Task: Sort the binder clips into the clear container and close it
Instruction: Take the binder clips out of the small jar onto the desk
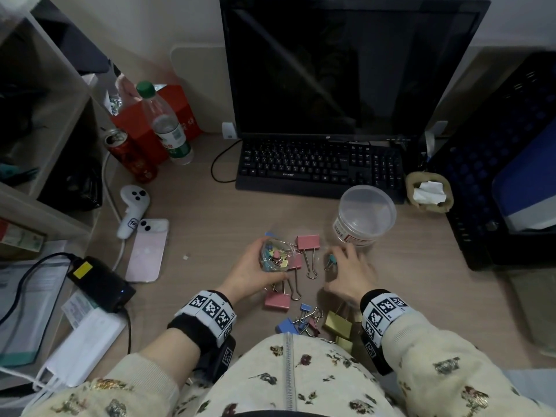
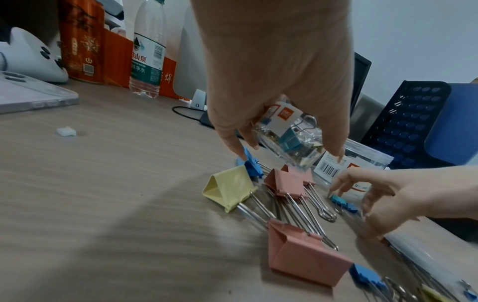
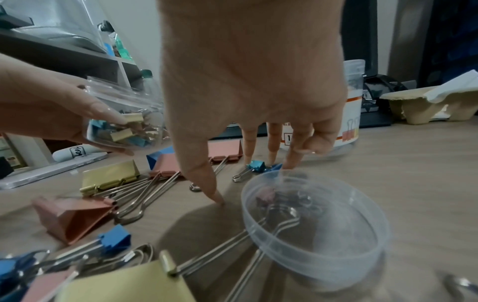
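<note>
A small clear bag of clips [image 1: 275, 256] is gripped by the left hand [image 1: 255, 267] above the worktop [image 1: 210, 212]. A teal clip [image 1: 331, 260] is touched by the spread fingertips of the right hand [image 1: 350, 276]. The clear container [image 1: 362, 219] stands closed just beyond; large binder clips [image 1: 307, 296] are scattered between both hands, towards the near edge.

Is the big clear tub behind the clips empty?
Yes, the clear tub stands open on the desk with nothing visible inside it.
</note>
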Motion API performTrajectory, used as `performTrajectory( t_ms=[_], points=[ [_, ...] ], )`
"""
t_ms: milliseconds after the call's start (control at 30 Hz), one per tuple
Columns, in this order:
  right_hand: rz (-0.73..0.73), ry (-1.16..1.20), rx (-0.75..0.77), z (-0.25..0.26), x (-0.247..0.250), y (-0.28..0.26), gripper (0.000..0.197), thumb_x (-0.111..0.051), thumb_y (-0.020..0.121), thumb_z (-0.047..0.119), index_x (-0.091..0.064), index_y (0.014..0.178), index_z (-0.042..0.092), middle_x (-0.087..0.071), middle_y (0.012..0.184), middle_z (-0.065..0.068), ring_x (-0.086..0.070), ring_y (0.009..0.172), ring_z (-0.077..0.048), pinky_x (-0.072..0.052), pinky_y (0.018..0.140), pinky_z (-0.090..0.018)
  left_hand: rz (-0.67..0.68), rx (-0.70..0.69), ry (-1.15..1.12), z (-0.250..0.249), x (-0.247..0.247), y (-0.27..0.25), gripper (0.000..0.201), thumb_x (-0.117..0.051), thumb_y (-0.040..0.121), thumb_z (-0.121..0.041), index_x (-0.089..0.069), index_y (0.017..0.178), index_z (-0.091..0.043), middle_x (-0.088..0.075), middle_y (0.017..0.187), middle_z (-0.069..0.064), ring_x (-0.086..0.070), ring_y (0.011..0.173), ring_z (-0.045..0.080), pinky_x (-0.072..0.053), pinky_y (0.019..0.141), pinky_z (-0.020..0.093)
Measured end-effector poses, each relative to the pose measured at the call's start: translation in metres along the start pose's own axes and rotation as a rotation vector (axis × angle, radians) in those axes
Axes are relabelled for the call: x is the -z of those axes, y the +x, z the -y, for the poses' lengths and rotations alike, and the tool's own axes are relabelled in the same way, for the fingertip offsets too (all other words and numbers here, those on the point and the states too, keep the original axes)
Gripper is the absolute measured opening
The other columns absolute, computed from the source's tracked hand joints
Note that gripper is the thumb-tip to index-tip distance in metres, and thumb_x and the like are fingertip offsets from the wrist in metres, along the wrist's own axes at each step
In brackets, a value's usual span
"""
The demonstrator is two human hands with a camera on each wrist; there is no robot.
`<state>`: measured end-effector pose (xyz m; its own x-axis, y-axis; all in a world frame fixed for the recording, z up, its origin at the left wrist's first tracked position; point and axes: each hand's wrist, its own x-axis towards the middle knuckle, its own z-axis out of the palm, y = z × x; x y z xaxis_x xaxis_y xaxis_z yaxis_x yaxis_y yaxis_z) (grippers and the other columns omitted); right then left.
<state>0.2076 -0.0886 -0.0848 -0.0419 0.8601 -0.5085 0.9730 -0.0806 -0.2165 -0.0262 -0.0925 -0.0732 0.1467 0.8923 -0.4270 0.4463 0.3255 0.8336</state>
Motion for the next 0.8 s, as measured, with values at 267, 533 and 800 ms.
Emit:
performTrajectory(
  t_ms=[267,533,800],
  points=[
    [0.007,-0.006,0.034,0.0008,-0.0043,0.0062,0.055,-0.073,0.078,0.02,-0.048,0.127,0.021,-0.04,0.131,-0.003,-0.059,0.105,-0.027,-0.054,0.085,-0.041,0.005,-0.015,0.007,0.0071,-0.0019,0.001,0.078,-0.091,0.067,-0.024,-0.046,0.131,-0.029,-0.057,0.124,-0.013,-0.06,0.112,0.004,-0.048,0.103,0.027],
    [-0.004,0.102,0.023,-0.0012,-0.0057,0.0061,0.039,-0.069,0.083,0.02,-0.056,0.119,0.018,-0.048,0.116,-0.006,-0.055,0.101,-0.026,-0.051,0.085,-0.036,0.012,-0.022,0.02,0.005,-0.0028,-0.0001,0.077,-0.09,0.069,-0.021,-0.045,0.131,-0.028,-0.055,0.12,-0.018,-0.058,0.107,-0.002,-0.045,0.097,0.015],
    [-0.026,0.18,0.047,-0.0069,-0.001,0.002,0.019,-0.069,0.081,0.014,-0.056,0.095,0.017,-0.05,0.101,-0.001,-0.051,0.089,-0.019,-0.043,0.075,-0.028,0.019,-0.032,0.045,0.0057,-0.0054,0.0007,0.079,-0.09,0.068,-0.024,-0.047,0.133,-0.025,-0.055,0.12,-0.018,-0.056,0.104,-0.007,-0.043,0.09,0.009]
  ],
)
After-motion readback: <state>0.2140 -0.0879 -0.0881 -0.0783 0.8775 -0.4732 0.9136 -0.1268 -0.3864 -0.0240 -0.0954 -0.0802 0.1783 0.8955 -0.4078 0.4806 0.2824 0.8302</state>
